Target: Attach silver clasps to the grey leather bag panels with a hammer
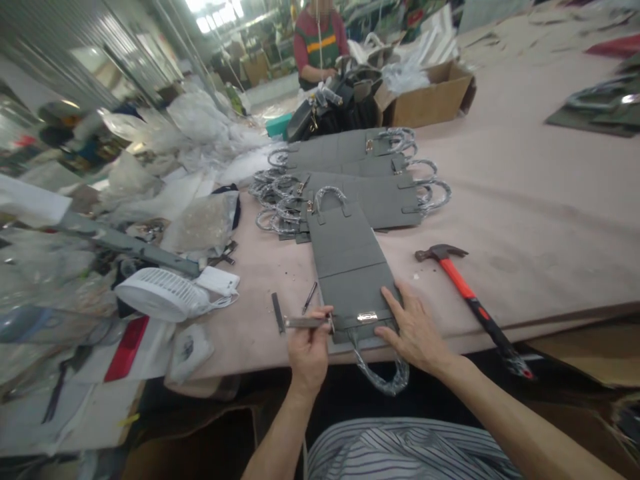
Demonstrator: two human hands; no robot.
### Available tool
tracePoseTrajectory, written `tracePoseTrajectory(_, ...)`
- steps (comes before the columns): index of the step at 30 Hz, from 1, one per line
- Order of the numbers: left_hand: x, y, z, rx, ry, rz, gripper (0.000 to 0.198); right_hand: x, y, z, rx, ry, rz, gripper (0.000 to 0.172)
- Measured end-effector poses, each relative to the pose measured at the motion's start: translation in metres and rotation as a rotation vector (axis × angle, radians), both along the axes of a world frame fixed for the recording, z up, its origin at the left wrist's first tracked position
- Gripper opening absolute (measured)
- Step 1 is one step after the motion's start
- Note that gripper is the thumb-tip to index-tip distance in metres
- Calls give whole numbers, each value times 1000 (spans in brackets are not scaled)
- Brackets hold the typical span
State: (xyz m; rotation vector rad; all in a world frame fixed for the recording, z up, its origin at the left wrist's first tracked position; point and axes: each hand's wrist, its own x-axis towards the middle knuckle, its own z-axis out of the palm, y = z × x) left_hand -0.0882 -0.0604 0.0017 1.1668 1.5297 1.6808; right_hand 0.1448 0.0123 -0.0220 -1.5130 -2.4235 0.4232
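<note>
A long grey bag panel point(353, 253) lies lengthwise in front of me, with plastic-wrapped handles at both ends. Near its close end sits a shiny metal plate point(367, 317) on a cross strap, and the near handle point(383, 383) hangs over the table edge. My left hand point(310, 347) pinches a narrow grey strip point(305, 322) at the panel's left edge; whether the strip joins the cross strap I cannot tell. My right hand point(413, 330) rests on the panel's right side, thumb and fingers spread. Left of the panel lie a dark flat bar point(277, 312) and a thin pen-like tool point(310, 297).
A claw hammer point(465, 287) with a red and black handle lies to the right. Stacked grey bag panels point(370, 193) are behind. A white fan point(160, 293) and plastic wrapping crowd the left. A cardboard box point(430, 100) and a person point(320, 47) are at the back.
</note>
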Motion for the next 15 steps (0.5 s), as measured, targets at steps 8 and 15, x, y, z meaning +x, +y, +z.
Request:
tracePoseTrajectory(8, 20, 15, 8, -153, -201, 28, 27, 13, -19, -4, 80, 198, -132, 91)
tracePoseTrajectory(15, 75, 40, 5, -192, -143, -203, 19, 29, -39, -2, 81, 285, -136, 63)
